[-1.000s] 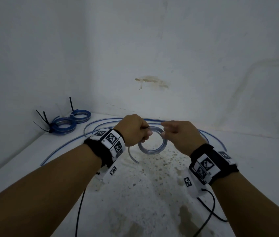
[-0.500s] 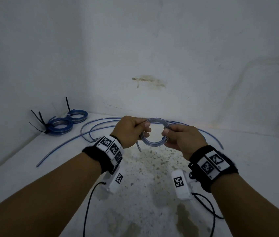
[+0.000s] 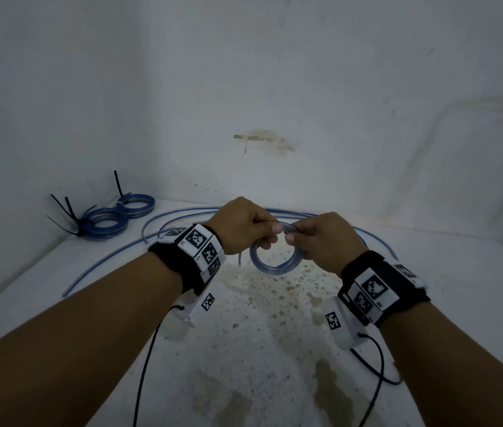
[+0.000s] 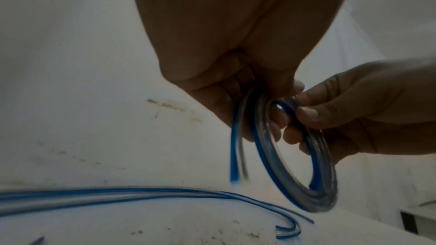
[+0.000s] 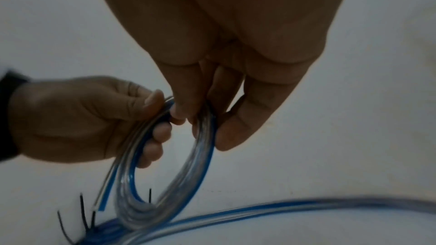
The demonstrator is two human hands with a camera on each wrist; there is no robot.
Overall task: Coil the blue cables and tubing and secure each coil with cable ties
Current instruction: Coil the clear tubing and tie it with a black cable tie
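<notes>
A: Status?

B: White counter (image 3: 428,303), stained in the middle. Landmark is the coil in my hands; everything is placed relative to that.

A: What's lying around it?

B: Loose blue tubing (image 3: 182,218) sweeps in long arcs on the counter behind the coil and off to its left, still uncoiled. Further left, at the wall, two finished coils (image 3: 105,223) sit side by side, touching, with black cable ties (image 3: 68,211) sticking up from them.

A: And the coil itself?

B: Coil (image 3: 270,266) is held up off the counter, a few turns of clear-and-blue tube. Left hand (image 3: 244,226) has its grip clenched round the coil's upper left, fingers through the ring. Right hand (image 3: 324,241) pinches the upper right of the coil between thumb and fingertips. A short free end (image 4: 235,156) hangs down just left of the coil.

A: Step?

B: I'd say winding, not tying. There is no tie on this coil, and none in either hand.

A: Next?

B: Likely feed more slack onto the ring and keep the turns stacked with the left grip. A tie comes after that; I can't see a loose one from here. The risk is turns springing open if either grip eases.
</notes>
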